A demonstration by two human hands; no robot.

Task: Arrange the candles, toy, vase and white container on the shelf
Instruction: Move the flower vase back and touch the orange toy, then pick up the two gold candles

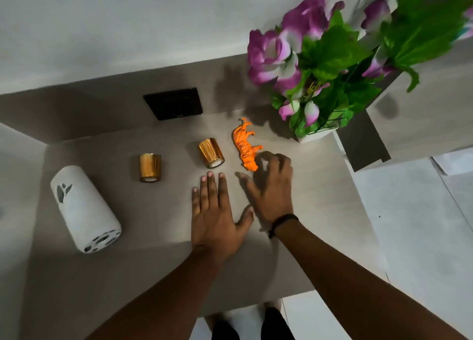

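Observation:
On the grey-brown shelf (158, 263) an orange toy tiger (245, 143) stands in front of the white vase (313, 135) with its purple flowers. Two gold candles stand to the tiger's left, one (212, 153) close to it and one (150, 167) further left. A white container (84, 208) with leaf cutouts is at the far left. My left hand (216, 211) lies flat and open on the shelf, below the nearer candle. My right hand (270, 186) hovers with fingers spread and curled, its fingertips at the tiger's head end; contact cannot be judged.
A black wall plate (173, 103) sits on the back panel behind the candles. A raised cabinet block (419, 124) borders the shelf on the right. White floor tiles (422, 224) and my feet lie past the shelf's front edge.

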